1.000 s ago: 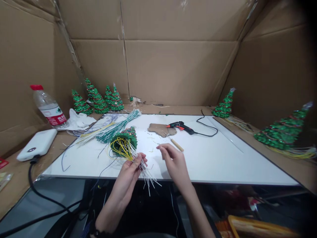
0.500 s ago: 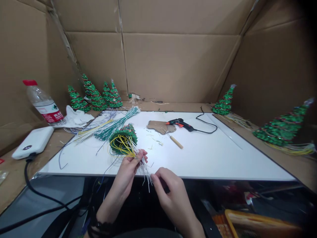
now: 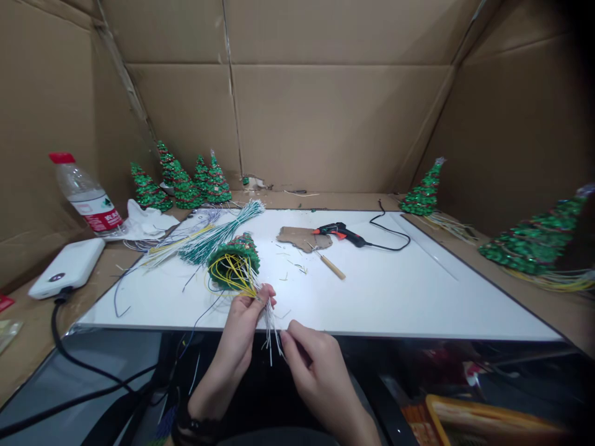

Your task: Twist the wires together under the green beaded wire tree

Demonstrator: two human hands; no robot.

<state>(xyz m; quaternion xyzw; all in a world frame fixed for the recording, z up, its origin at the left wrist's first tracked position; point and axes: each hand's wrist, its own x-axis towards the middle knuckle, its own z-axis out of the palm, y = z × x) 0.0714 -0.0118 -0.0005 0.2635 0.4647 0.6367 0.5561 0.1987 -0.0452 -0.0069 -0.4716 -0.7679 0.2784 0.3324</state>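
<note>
My left hand (image 3: 246,316) pinches the wire bundle (image 3: 267,319) under the beaded tree (image 3: 232,257) — my right hand (image 3: 309,356) pinches its loose ends, apparently sorting strands — next, separate one cleanly.

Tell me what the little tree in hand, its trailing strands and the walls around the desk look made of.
Tree: probably glossy green plastic beads; it glints. Strands pinched by left hand, right hand at their tips: thin, stiff, likely coated wire. Walls: matte brown cardboard, creased.
</note>
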